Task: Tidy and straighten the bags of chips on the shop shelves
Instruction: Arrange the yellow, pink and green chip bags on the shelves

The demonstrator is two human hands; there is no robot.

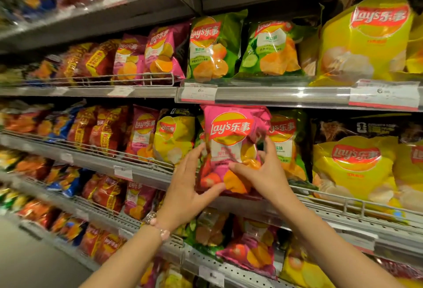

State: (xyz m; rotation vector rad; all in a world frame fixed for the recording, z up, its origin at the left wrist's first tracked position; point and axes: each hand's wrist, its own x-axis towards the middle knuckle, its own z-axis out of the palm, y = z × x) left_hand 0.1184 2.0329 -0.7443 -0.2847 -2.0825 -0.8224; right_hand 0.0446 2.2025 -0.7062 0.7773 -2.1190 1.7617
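A pink Lay's chip bag (231,134) stands upright at the front of the middle shelf (146,173), in front of green bags. My left hand (190,184) holds its lower left edge, thumb under the bottom corner and fingers up along the side. My right hand (263,173) grips its lower right part, thumb across the front and fingers curled round the right edge. A green bag (286,141) stands right behind it on the right, a yellow one (174,138) to the left.
The shelf above (286,95) carries green (212,47), pink (160,54) and yellow bags (366,40) behind price tags. Large yellow bags (352,164) fill the right of the middle shelf behind a wire rail. Lower shelves hold red, blue and pink bags (251,251).
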